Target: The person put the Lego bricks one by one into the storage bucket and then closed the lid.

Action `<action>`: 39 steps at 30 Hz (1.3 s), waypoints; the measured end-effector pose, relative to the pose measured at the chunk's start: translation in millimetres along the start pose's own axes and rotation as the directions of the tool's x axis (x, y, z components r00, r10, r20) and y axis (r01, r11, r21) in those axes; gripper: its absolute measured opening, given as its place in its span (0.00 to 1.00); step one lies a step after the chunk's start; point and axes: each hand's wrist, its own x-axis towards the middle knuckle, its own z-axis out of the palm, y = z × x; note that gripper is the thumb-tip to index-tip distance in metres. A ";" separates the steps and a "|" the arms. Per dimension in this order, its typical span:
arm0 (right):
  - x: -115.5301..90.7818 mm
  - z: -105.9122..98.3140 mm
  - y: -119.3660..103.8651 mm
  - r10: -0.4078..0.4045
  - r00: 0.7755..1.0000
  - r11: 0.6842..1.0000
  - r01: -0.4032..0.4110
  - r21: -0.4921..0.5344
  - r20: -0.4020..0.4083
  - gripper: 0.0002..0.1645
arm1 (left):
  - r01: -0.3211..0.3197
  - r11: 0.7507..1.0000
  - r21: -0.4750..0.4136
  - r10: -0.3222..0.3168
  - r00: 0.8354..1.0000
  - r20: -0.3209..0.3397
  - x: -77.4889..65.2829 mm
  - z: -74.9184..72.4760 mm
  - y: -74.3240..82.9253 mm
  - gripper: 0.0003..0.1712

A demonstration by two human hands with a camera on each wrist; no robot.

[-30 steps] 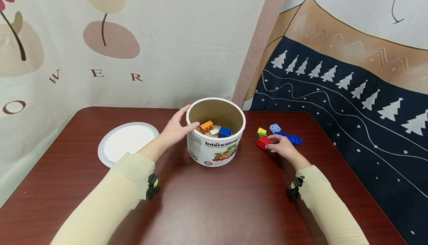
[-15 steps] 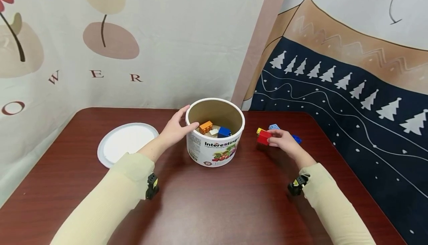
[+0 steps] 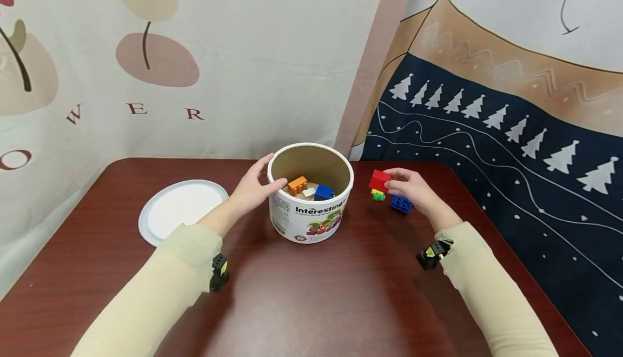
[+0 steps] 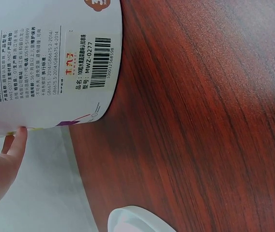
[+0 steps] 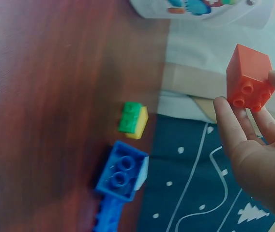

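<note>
My right hand [image 3: 413, 189] pinches a red toy brick [image 3: 379, 180] between thumb and fingers, raised above the table. In the right wrist view the red brick [image 5: 250, 65] has its studs facing downward. Below it sit a green and yellow brick pair [image 3: 377, 195] and a dark blue brick [image 3: 401, 203]. My left hand [image 3: 250, 189] rests against the left side of a white round bucket [image 3: 309, 219], thumb at the rim, fingers fairly straight. Inside the bucket lie an orange brick [image 3: 297, 185], a white brick [image 3: 309, 192] and a blue brick [image 3: 324, 192].
A white round lid [image 3: 180, 208] lies on the brown table [image 3: 302, 303], left of the bucket. A long blue piece [image 5: 109, 215] and a light blue brick [image 5: 142, 175] adjoin the dark blue brick in the right wrist view. Printed cloths [image 3: 272, 65] hang behind the table.
My right hand has lifted the red brick off the table, up and away from the other bricks. The left hand stays on the bucket. The head view has shifted slightly.
</note>
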 end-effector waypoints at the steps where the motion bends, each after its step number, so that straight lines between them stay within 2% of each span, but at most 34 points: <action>1: 0.1 -0.1 -3.8 -0.005 1.000 1.000 0.005 -0.006 0.002 0.28 | 0.001 1.000 -0.001 -0.001 1.000 0.000 0.0 -0.1 -0.1 0.45; 12: 0.9 3.0 -45.8 -0.055 0.998 0.997 0.056 -0.054 0.010 0.27 | 0.004 1.000 -0.001 -0.004 1.000 0.001 0.2 0.1 0.7 0.46; 20: 3.1 11.3 -68.8 -0.102 0.994 0.993 0.104 -0.049 0.040 0.27 | 0.002 1.000 -0.001 -0.002 1.000 0.003 0.4 -1.1 -0.5 0.46; 39: 10.9 41.6 -105.4 -0.184 0.980 0.976 0.192 -0.101 0.082 0.25 | 0.005 1.000 -0.004 -0.005 1.000 0.001 -0.3 -1.2 -0.1 0.46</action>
